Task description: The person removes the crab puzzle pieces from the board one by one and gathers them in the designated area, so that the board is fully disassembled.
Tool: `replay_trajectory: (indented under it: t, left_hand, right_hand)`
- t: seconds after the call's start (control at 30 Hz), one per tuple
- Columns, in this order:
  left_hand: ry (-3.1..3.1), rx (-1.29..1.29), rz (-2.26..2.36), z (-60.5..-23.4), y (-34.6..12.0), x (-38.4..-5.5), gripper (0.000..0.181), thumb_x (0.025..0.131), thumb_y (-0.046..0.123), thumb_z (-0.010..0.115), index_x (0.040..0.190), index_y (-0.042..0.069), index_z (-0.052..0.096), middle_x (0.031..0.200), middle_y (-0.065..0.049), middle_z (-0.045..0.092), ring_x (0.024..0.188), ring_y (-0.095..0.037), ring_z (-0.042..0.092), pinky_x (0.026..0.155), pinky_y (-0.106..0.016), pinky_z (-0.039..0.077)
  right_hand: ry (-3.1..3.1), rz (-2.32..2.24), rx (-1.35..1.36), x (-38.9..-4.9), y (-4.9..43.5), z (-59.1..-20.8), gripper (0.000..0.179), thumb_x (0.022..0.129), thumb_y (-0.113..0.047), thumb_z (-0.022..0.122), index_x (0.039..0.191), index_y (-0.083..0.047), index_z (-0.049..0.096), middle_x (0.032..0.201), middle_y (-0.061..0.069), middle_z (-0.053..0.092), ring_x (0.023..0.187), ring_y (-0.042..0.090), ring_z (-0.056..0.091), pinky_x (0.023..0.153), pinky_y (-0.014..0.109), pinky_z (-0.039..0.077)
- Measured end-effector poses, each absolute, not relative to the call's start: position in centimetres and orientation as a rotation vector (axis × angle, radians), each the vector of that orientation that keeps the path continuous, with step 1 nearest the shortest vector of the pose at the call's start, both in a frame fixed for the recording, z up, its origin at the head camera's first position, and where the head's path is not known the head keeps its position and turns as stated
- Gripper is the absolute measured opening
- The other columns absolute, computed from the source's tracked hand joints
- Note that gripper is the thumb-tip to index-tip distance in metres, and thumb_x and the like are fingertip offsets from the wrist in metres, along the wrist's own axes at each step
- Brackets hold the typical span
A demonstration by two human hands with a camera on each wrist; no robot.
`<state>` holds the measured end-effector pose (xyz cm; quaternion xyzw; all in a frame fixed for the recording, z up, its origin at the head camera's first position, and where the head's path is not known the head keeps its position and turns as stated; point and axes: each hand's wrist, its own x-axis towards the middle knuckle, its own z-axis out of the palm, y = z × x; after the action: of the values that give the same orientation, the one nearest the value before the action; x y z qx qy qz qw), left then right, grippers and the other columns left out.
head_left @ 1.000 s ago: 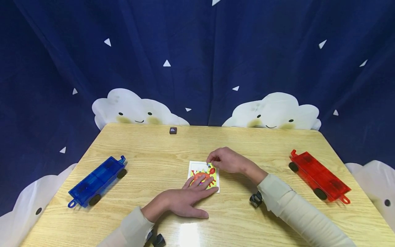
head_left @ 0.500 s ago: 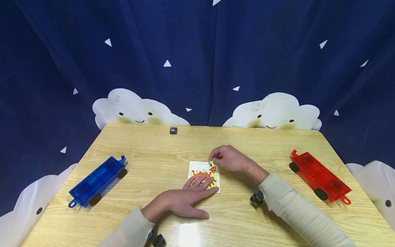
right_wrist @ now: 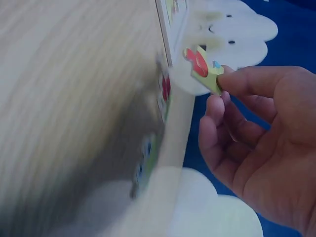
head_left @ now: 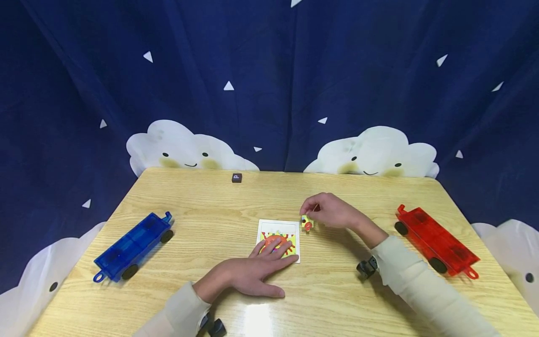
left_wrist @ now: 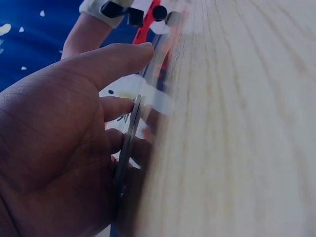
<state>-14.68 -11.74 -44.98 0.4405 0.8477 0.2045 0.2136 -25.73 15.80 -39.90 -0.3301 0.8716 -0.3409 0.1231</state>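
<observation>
- Beneath the left hand (head_left: 252, 276), fingers straight and spread: the puzzle (head_left: 273, 227).
- Pinched in the right hand (head_left: 334, 213), just beside the puzzle: a piece (head_left: 307, 223).
- Step, probably: taking pieces out.
- Next likely calls for a gentle set-down.

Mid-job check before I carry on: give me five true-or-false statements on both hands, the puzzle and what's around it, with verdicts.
1. The right hand pinches a puzzle piece. True.
2. The puzzle tray is completely filled. False: its far part shows bare white.
3. The left hand lies partly over the tray with its fingers spread. True.
4. In the head view, the red wagon stands left of the tray. False: it stands on the right; the blue wagon is on the left.
5. A small black block marked P sits near the table's far edge. True.
</observation>
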Motion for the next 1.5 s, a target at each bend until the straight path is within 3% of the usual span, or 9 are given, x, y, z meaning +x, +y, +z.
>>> replay_trajectory:
  t: [0.33,0.7,0.87,1.5]
  left_hand:
    - [2.357,1.209,0.569,-45.0,-11.8,-14.7,0.079,0.103,0.054,0.055,0.167,0.023,0.022,0.172,-0.007,-0.001,0.155,-0.028,-0.013,0.121,-0.055,-0.007]
    - [2.354,1.221,0.578,-44.8,-11.9,-14.7,0.079,0.103,0.052,0.057,0.166,0.021,0.022,0.172,-0.009,-0.001,0.155,-0.031,-0.013,0.121,-0.056,-0.007]
    - [2.358,1.226,0.575,-44.8,-11.9,-14.7,0.079,0.103,0.052,0.056,0.166,0.021,0.022,0.172,-0.009,-0.001,0.155,-0.030,-0.013,0.121,-0.055,-0.008]
    - [2.352,1.222,0.599,-45.2,-11.9,-14.7,0.079,0.103,0.053,0.056,0.166,0.021,0.022,0.172,-0.009,-0.001,0.155,-0.032,-0.013,0.121,-0.058,-0.006]
  right_hand:
    - [2.596,-0.880,-0.842,-26.9,20.3,-38.7,0.018,0.096,0.001,0.060,0.096,-0.008,0.076,0.090,0.000,0.071,0.078,0.018,0.056,0.072,0.035,0.046]
    - [2.576,-0.750,-0.763,-26.8,24.1,-38.4,0.017,0.096,0.001,0.060,0.096,-0.009,0.075,0.089,0.000,0.068,0.078,0.018,0.053,0.071,0.035,0.043]
    - [2.592,-0.705,-0.727,-26.8,24.9,-38.8,0.015,0.094,0.002,0.062,0.096,-0.007,0.074,0.091,0.001,0.067,0.084,0.019,0.055,0.075,0.035,0.046]
    - [2.658,-0.631,-0.583,-27.4,25.4,-40.9,0.014,0.094,0.004,0.064,0.096,-0.008,0.071,0.088,0.001,0.063,0.082,0.020,0.054,0.075,0.037,0.045]
